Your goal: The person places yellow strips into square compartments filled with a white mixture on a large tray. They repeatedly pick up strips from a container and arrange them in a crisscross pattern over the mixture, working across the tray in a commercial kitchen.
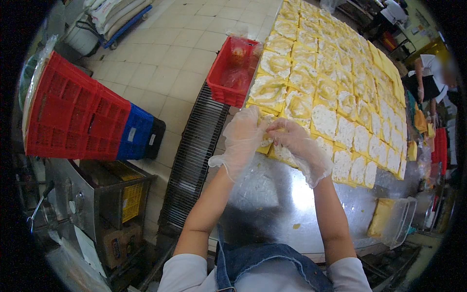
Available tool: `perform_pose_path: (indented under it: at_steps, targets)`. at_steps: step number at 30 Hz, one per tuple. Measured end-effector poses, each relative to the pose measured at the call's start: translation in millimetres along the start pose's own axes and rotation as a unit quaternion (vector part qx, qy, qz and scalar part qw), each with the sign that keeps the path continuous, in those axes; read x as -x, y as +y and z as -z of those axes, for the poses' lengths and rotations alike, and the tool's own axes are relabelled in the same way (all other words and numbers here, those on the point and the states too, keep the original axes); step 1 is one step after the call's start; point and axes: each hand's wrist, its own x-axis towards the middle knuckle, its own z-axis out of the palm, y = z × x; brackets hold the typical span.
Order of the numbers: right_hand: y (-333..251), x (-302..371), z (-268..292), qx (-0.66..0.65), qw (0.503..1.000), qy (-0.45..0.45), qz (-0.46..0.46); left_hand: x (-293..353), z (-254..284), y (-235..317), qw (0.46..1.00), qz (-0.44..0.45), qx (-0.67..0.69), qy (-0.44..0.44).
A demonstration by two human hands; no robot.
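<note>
Both my hands wear loose clear plastic gloves and meet at the near left corner of a wide spread of yellow square slices (322,128). The slices lie in rows, coated with a white spread, and many carry a pale yellow topping (269,91). My left hand (243,134) is bent over the corner slice with its fingers drawn together. Close beside it, the fingers of my right hand (297,141) are pinched above the same slices. What the fingertips hold is too small and covered to make out.
A shiny metal table (272,204) bears the slices. Beyond its left edge are a red crate (228,92) with plastic bags, a floor grate (192,155) and stacked red and blue crates (87,107). At right stand a clear container (400,223) by a yellow block (381,217) and a person (430,78).
</note>
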Motion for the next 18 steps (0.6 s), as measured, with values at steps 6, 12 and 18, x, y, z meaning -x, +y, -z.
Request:
perform_pose_path:
  at_steps: [6, 12, 18]
  targets:
    - [0.0, 14.4, 5.1, -0.165, 0.986, -0.010, -0.017, 2.3, 6.5, 1.0, 0.999, 0.013, 0.035, 0.003]
    - [-6.4, 11.5, 12.6, -0.183, 0.974, -0.129, 0.019, 15.4, 21.5, 6.7, 0.977, -0.046, 0.175, -0.109]
    - [-32.8, 0.3, 13.0, -0.123, 0.989, -0.059, 0.061, 1.2, 22.0, 5.9, 0.982, -0.156, 0.108, 0.000]
